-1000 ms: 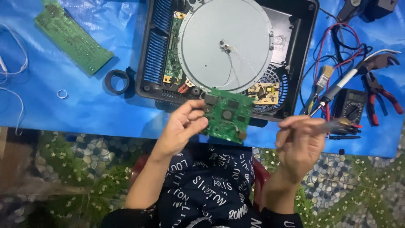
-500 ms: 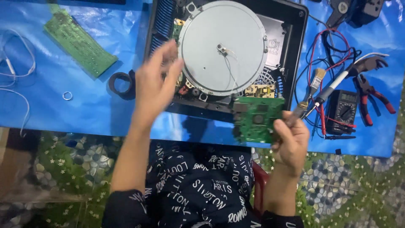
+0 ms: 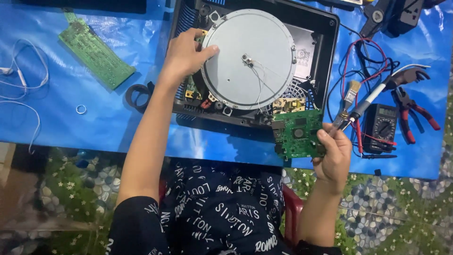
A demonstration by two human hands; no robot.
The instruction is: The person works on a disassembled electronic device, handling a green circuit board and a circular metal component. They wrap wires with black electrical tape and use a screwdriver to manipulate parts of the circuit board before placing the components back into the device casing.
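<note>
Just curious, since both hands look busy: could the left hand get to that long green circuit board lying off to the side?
Probably yes. The left hand rests on the grey round disc and holds nothing, and only bare blue sheet lies between it and the long green circuit board.

We note both forearms bare from the elbow down, with no watch, ring or glove on the left hand [image 3: 186, 53] or right hand [image 3: 334, 158]. The short-sleeved shirt [image 3: 222, 212] is dark navy, covered all over in scattered white lettering.
</note>
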